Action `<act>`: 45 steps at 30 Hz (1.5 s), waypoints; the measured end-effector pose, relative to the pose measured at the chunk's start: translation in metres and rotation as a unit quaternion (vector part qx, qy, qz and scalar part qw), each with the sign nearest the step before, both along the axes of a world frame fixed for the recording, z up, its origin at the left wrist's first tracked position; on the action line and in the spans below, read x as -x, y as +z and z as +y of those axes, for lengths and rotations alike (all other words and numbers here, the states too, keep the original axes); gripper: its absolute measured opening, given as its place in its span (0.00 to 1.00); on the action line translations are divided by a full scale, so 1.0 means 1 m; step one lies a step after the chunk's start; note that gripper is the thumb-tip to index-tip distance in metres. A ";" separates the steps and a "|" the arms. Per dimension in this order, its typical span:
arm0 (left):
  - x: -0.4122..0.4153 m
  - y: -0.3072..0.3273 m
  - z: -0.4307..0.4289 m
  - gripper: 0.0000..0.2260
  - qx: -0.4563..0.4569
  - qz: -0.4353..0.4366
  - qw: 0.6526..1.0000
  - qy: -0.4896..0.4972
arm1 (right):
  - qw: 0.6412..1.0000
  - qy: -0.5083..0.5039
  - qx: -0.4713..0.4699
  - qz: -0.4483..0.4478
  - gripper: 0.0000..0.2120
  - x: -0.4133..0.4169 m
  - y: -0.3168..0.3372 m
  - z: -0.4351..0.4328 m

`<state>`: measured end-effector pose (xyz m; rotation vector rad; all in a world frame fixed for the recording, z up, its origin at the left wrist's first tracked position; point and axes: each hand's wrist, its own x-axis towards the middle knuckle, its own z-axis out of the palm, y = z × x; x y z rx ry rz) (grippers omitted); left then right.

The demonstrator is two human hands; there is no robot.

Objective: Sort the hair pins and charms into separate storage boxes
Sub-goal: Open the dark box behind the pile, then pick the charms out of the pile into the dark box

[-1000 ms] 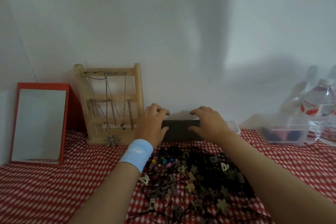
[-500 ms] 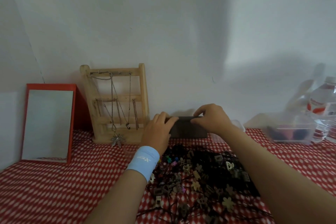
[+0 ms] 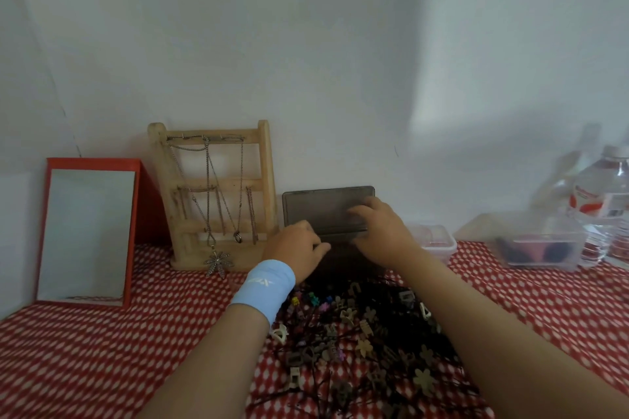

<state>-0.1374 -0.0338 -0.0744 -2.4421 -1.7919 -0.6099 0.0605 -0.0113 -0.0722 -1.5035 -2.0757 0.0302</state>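
Observation:
A dark storage box (image 3: 340,262) stands at the back of the table with its smoky lid (image 3: 320,209) raised upright against the wall. My left hand (image 3: 299,253), with a blue wristband, grips the box's left front corner. My right hand (image 3: 381,233) rests on the raised lid's lower right part, fingers spread against it. In front of the box lies a heap of hair pins and charms (image 3: 360,333): thin dark pins, beige flower and clip shapes, a few small coloured pieces. My arms hide parts of the heap.
A small clear lidded box (image 3: 434,241) sits right of the dark box. Further right stand a clear tub with dark items (image 3: 541,247) and a water bottle (image 3: 602,204). A wooden necklace rack (image 3: 211,194) and a red-framed mirror (image 3: 88,231) stand at the left.
The dark box's lid has swung up from closed to upright. My right hand rose with it; my left hand shifted to the box's front left corner.

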 end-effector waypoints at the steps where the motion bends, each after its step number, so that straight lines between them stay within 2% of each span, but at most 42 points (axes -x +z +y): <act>1: 0.001 0.001 -0.001 0.16 -0.009 0.004 1.000 0.009 | 1.000 0.000 0.011 -0.012 0.28 -0.001 0.001 -0.001; 4: 0.002 -0.003 -0.003 0.15 0.000 0.001 0.999 0.035 | 0.999 0.002 0.031 -0.028 0.27 -0.003 -0.002 -0.007; 8: -0.005 -0.011 -0.001 0.23 0.140 -0.043 0.989 0.006 | 0.995 0.018 0.090 -0.048 0.32 -0.012 -0.004 -0.010; 12: -0.008 -0.002 0.000 0.26 0.213 -0.007 0.977 0.010 | 0.983 0.014 0.137 -0.124 0.30 -0.018 0.004 -0.012; 15: 0.000 0.012 -0.004 0.25 0.154 -0.056 0.986 -0.002 | 0.990 -0.029 0.033 -0.131 0.23 -0.013 0.012 -0.019; 17: 0.010 0.019 -0.009 0.24 0.094 -0.076 0.993 -0.003 | 0.993 -0.022 -0.018 -0.113 0.18 -0.006 0.017 -0.026; 19: 0.021 0.022 -0.015 0.19 0.058 -0.108 0.992 -0.007 | 0.994 0.017 -0.027 -0.100 0.16 0.006 0.019 -0.032; 22: 0.034 0.021 -0.027 0.11 0.051 -0.180 0.982 -0.012 | 0.993 0.063 -0.040 -0.087 0.13 0.025 0.021 -0.042; 26: 0.057 0.013 -0.040 0.09 0.063 -0.183 0.981 0.008 | 0.989 0.132 -0.002 -0.061 0.14 0.056 0.024 -0.061; 28: 0.069 0.006 -0.043 0.11 0.083 -0.155 0.984 0.012 | 0.981 0.158 0.061 -0.099 0.15 0.074 0.019 -0.064; 30: 0.076 -0.001 -0.046 0.13 0.105 -0.106 0.989 0.004 | 0.964 0.158 0.117 -0.177 0.17 0.090 0.012 -0.063; 33: 0.075 -0.011 -0.046 0.16 0.082 -0.078 0.993 -0.014 | 0.949 0.137 0.131 -0.252 0.17 0.101 0.001 -0.060; 36: 0.078 -0.014 -0.044 0.15 0.044 -0.060 0.997 0.007 | 0.949 0.125 0.116 -0.266 0.15 0.103 -0.006 -0.055; 41: 0.090 -0.007 -0.044 0.14 -0.022 0.021 0.999 0.023 | 0.941 0.100 0.137 -0.292 0.14 0.105 -0.006 -0.050; 43: 0.085 -0.009 -0.040 0.14 -0.021 0.049 0.999 -0.004 | 0.947 0.106 0.135 -0.273 0.11 0.101 -0.002 -0.052; 45: 0.078 -0.016 -0.037 0.14 0.012 0.119 0.993 -0.012 | 0.961 0.114 0.135 -0.213 0.07 0.095 0.002 -0.054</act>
